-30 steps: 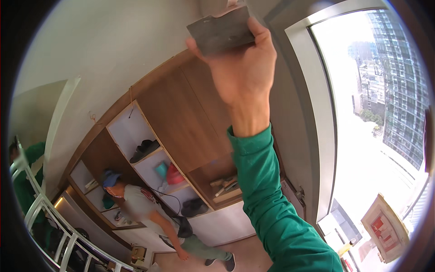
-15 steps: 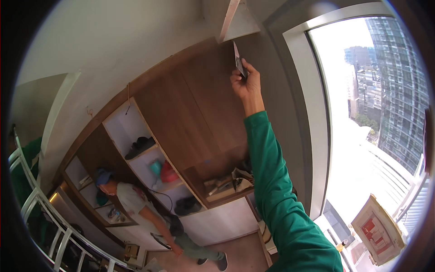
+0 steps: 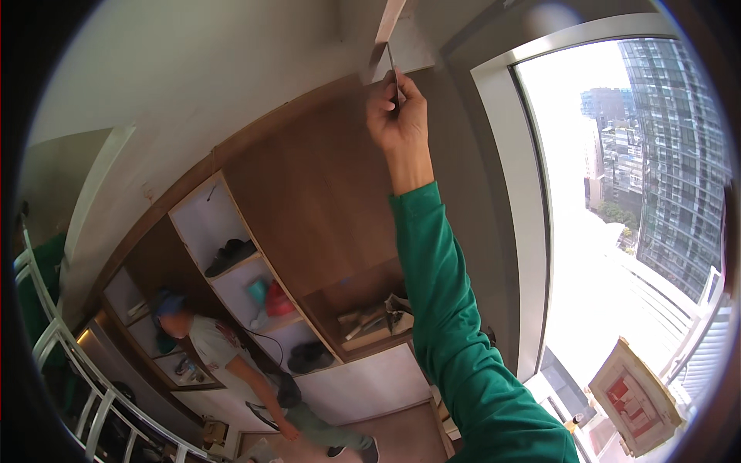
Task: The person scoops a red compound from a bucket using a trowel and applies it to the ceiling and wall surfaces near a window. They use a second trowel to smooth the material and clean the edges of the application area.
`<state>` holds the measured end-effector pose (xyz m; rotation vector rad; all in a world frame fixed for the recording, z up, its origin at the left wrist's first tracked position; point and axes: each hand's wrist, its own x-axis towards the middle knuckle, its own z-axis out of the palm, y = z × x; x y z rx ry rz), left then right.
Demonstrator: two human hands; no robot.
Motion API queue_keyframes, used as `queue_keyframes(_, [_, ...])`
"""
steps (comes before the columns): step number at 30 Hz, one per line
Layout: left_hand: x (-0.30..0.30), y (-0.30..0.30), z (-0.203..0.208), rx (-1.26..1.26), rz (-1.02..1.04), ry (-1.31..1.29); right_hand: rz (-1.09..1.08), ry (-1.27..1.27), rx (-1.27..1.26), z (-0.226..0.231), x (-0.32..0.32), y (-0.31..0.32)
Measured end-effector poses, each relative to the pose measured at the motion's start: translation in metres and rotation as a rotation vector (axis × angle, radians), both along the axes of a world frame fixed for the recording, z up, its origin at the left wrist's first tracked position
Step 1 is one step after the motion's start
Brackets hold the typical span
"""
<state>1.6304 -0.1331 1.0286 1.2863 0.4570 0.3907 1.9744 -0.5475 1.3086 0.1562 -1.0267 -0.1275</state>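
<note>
My right arm, in a green sleeve, stretches up from the lower edge. My right hand [image 3: 401, 116] is closed around a thin, flat scraper [image 3: 396, 83], seen nearly edge-on. Its upper end is at the lower end of a pale strip [image 3: 388, 21] along the edge of a white ceiling box [image 3: 413, 50]; whether they touch, I cannot tell. My left hand does not show.
Below is a brown wooden cabinet [image 3: 309, 193] with open shelves holding shoes [image 3: 230, 257] and bags. A person [image 3: 224, 347] in a blue cap stands at lower left, near a white metal ladder [image 3: 100, 409]. At right is a large window [image 3: 502, 139]; a stained bucket [image 3: 637, 397] stands below it.
My right hand has moved up and slightly left, bringing the scraper to the ceiling box's pale edge. The view has shifted slightly. The other person remains at lower left.
</note>
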Motion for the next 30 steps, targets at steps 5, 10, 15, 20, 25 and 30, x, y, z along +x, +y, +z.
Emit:
queue_keyframes(5, [0.023,-0.011,0.001,-0.109,-0.009,-0.022,-0.383,0.032,-0.027,-0.018,-0.088,-0.018])
queue_keyframes(10, [0.078,-0.012,0.000,-0.201,-0.213,-0.231,-0.719,0.392,-0.044,-0.133,-0.135,0.009])
queue_keyframes(15, [0.145,-0.071,0.035,-0.244,-0.739,-0.467,-1.034,0.789,-0.378,-0.253,-0.184,0.072])
queue_keyframes(20, [0.180,-0.136,0.038,-0.671,-0.967,-0.341,-1.052,0.853,-0.482,-0.296,-0.235,0.112])
queue_keyframes(25, [0.178,-0.153,-0.011,-0.472,-0.931,-0.327,-1.488,1.028,-0.825,-0.324,-0.262,0.158])
queue_keyframes(30, [0.171,-0.130,-0.029,-0.402,-1.023,-0.329,-1.708,0.899,-1.079,-0.369,-0.292,0.175])
